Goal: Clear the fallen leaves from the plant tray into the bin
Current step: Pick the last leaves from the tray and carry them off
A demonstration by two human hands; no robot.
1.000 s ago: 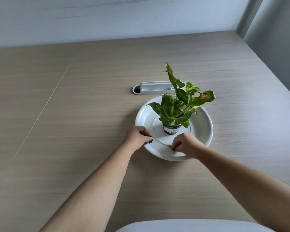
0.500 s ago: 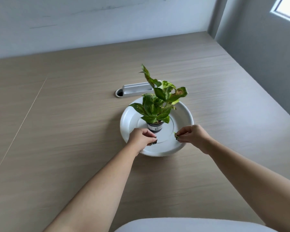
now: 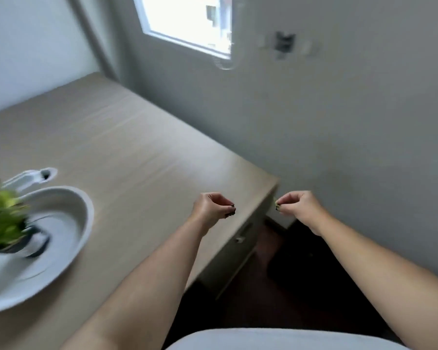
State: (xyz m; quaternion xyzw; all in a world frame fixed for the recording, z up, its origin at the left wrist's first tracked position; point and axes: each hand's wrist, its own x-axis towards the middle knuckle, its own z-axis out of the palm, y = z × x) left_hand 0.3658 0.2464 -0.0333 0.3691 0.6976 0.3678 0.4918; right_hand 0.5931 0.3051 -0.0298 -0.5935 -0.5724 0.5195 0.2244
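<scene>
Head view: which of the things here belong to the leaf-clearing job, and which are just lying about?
Job in hand:
left hand, pinching a dark leaf scrap
right hand, pinching a yellow-green leaf scrap
white plant tray
potted plant
No bin shows in this view.

Lying about:
wooden table
white cable port cover
window
blurred wall fitting

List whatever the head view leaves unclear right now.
1. No bin shows in the head view; the floor past the table is too dark to read.
2. The plant and tray are motion-blurred and cut by the left edge, so leftover leaves cannot be judged.
3. The dark scrap in the left hand and the greenish scrap in the right hand are too small and half hidden by fingers.
4. The wall fitting is blurred.
</scene>
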